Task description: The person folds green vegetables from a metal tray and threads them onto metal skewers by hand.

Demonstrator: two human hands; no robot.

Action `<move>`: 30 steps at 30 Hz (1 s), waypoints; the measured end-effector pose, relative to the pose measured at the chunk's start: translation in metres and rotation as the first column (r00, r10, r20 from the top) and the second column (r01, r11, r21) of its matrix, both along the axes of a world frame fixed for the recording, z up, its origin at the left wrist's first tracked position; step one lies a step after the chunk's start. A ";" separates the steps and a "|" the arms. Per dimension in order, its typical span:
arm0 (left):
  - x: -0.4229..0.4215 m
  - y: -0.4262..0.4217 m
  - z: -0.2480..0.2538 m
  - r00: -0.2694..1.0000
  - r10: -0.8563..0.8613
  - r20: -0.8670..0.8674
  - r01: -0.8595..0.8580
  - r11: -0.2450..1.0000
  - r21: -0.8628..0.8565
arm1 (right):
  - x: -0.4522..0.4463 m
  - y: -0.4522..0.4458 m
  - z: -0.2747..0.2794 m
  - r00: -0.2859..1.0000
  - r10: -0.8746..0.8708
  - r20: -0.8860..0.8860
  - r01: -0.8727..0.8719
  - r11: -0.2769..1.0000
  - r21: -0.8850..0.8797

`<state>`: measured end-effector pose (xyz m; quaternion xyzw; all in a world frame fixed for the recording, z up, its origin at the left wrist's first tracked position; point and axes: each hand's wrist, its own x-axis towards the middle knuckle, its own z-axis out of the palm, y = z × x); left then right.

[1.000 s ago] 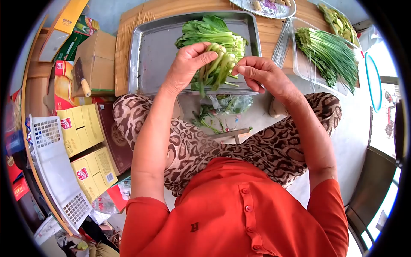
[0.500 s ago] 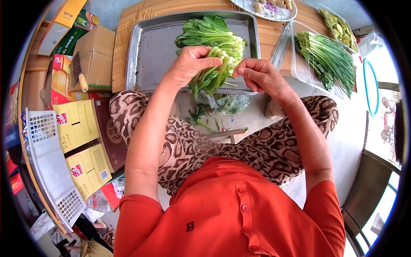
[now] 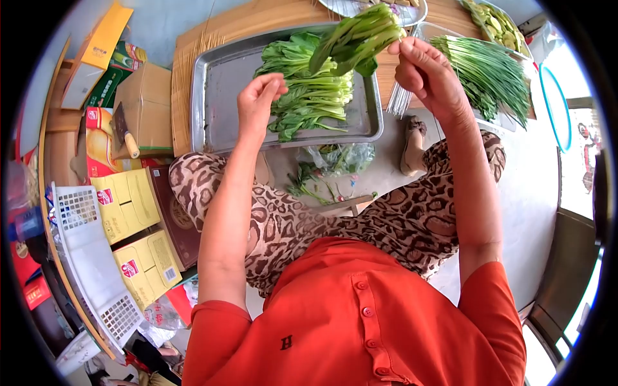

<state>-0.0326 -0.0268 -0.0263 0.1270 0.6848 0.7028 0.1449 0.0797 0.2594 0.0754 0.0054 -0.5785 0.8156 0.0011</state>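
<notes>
Green, leafy and pale-stemmed, a bunch of vegetables (image 3: 354, 42) extends leftward from the fingertips of our right hand (image 3: 430, 74) in the head view, its stem end pinched between thumb and forefinger. Our left hand (image 3: 256, 106) has its fingers curled narrow; whether they hold anything, we cannot tell. Beside those fingers, more green leafy stalks (image 3: 315, 100) lie in a grey rectangular metal tray (image 3: 222, 103).

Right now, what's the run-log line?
right hand: holds up leafy bunch at stem end | left hand: over tray, looks empty | greens: lying in tray
</notes>
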 end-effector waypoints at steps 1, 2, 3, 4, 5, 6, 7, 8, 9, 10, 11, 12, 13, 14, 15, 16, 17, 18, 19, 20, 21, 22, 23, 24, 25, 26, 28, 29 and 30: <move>0.001 0.001 -0.001 0.999 0.034 -0.005 -0.034 0.996 -0.079 | 0.001 0.005 0.002 1.000 -0.022 -0.020 0.021 0.999 -0.024; 0.003 0.005 -0.004 0.998 0.047 -0.033 -0.050 0.994 -0.093 | 0.002 0.008 0.003 0.998 -0.027 -0.063 0.026 1.000 -0.016; 0.005 0.007 -0.007 0.999 0.027 -0.041 -0.031 0.994 -0.102 | 0.002 0.010 0.005 0.996 -0.047 -0.069 0.046 0.999 -0.025; 0.008 0.010 -0.007 0.997 -0.003 -0.079 -0.008 0.989 -0.145 | 0.003 0.012 0.006 0.996 -0.043 -0.073 0.043 0.999 0.001; 0.008 0.013 -0.009 0.993 -0.034 -0.116 0.012 0.982 -0.189 | 0.004 0.013 0.007 0.996 -0.038 -0.076 0.040 0.999 0.027; 0.006 0.017 -0.016 0.983 -0.055 -0.176 0.015 0.975 -0.221 | 0.004 0.013 0.008 0.995 -0.043 -0.085 0.046 0.998 0.039; 0.005 0.021 -0.013 0.981 -0.072 -0.183 0.029 0.973 -0.228 | 0.005 0.014 0.009 0.994 -0.058 -0.089 0.063 0.997 0.046; 0.005 0.025 -0.012 0.950 -0.107 -0.292 0.004 0.943 -0.334 | 0.005 0.015 0.011 0.994 -0.063 -0.088 0.067 0.997 0.049; 0.005 0.030 -0.010 0.906 -0.153 -0.394 -0.035 0.903 -0.429 | 0.005 0.015 0.013 0.994 -0.067 -0.087 0.072 0.996 0.054; 0.007 0.036 -0.006 0.887 -0.172 -0.428 -0.040 0.896 -0.442 | 0.005 0.017 0.013 0.992 -0.081 -0.093 0.085 0.995 0.046; 0.006 0.040 -0.006 0.882 -0.187 -0.432 -0.031 0.893 -0.448 | 0.005 0.018 0.014 0.992 -0.081 -0.096 0.085 0.996 0.035; 0.004 0.043 -0.006 0.844 -0.248 -0.476 -0.038 0.857 -0.514 | 0.005 0.019 0.014 0.992 -0.082 -0.098 0.084 0.996 0.023; 0.004 0.048 -0.005 0.800 -0.312 -0.512 -0.051 0.816 -0.576 | 0.006 0.020 0.015 0.990 -0.097 -0.102 0.099 0.995 0.015; 0.006 0.052 -0.005 0.798 -0.331 -0.503 -0.050 0.796 -0.604 | 0.008 0.020 0.017 0.990 -0.099 -0.103 0.101 0.995 0.010; 0.008 0.055 -0.005 0.792 -0.347 -0.503 -0.040 0.791 -0.610 | 0.009 0.020 0.018 0.989 -0.103 -0.103 0.104 0.995 0.005; 0.010 0.058 -0.005 0.773 -0.378 -0.510 -0.084 0.735 -0.673 | 0.010 0.020 0.018 0.986 -0.116 -0.117 0.119 0.993 0.020; 0.011 0.061 -0.005 0.753 -0.409 -0.515 -0.132 0.673 -0.728 | 0.011 0.020 0.018 0.984 -0.130 -0.118 0.133 0.991 0.014; 0.008 0.061 -0.013 0.694 -0.445 -0.566 -0.191 0.644 -0.741 | 0.012 0.021 0.019 0.986 -0.117 -0.119 0.119 0.993 0.013; 0.009 0.064 -0.013 0.688 -0.455 -0.565 -0.186 0.642 -0.744 | 0.012 0.022 0.018 0.988 -0.101 -0.118 0.103 0.995 0.012; 0.010 0.065 -0.014 0.677 -0.463 -0.571 -0.218 0.615 -0.758 | 0.013 0.022 0.017 0.988 -0.107 -0.108 0.108 0.994 0.003; 0.012 0.067 -0.014 0.667 -0.471 -0.578 -0.252 0.587 -0.769 | 0.013 0.024 0.016 0.987 -0.116 -0.109 0.117 0.993 0.000; 0.013 0.067 -0.013 0.651 -0.462 -0.602 -0.262 0.608 -0.750 | 0.012 0.026 0.014 0.990 -0.081 -0.117 0.080 0.997 -0.012; 0.014 0.066 -0.014 0.647 -0.468 -0.602 -0.259 0.608 -0.751 | 0.011 0.027 0.014 0.991 -0.046 -0.126 0.043 0.999 -0.023; 0.013 0.063 -0.015 0.622 -0.473 -0.624 -0.269 0.619 -0.738 | 0.011 0.027 0.013 0.991 -0.048 -0.128 0.047 0.999 -0.014; 0.014 0.063 -0.012 0.598 -0.475 -0.645 -0.280 0.631 -0.724 | 0.012 0.027 0.013 0.990 -0.053 -0.130 0.051 0.999 -0.017; 0.016 0.062 -0.011 0.596 -0.478 -0.645 -0.280 0.629 -0.725 | 0.011 0.027 0.013 0.989 -0.045 -0.138 0.043 0.999 -0.019; 0.018 0.060 -0.007 0.504 -0.473 -0.722 -0.340 0.660 -0.670 | 0.011 0.026 0.012 0.989 -0.037 -0.146 0.034 0.999 -0.024; 0.018 0.059 -0.008 0.504 -0.474 -0.722 -0.341 0.659 -0.671 | 0.011 0.025 0.012 0.989 -0.034 -0.146 0.033 0.999 -0.012; 0.017 0.058 -0.008 0.492 -0.480 -0.726 -0.341 0.661 -0.668 | 0.012 0.024 0.013 0.989 -0.032 -0.146 0.032 0.999 0.000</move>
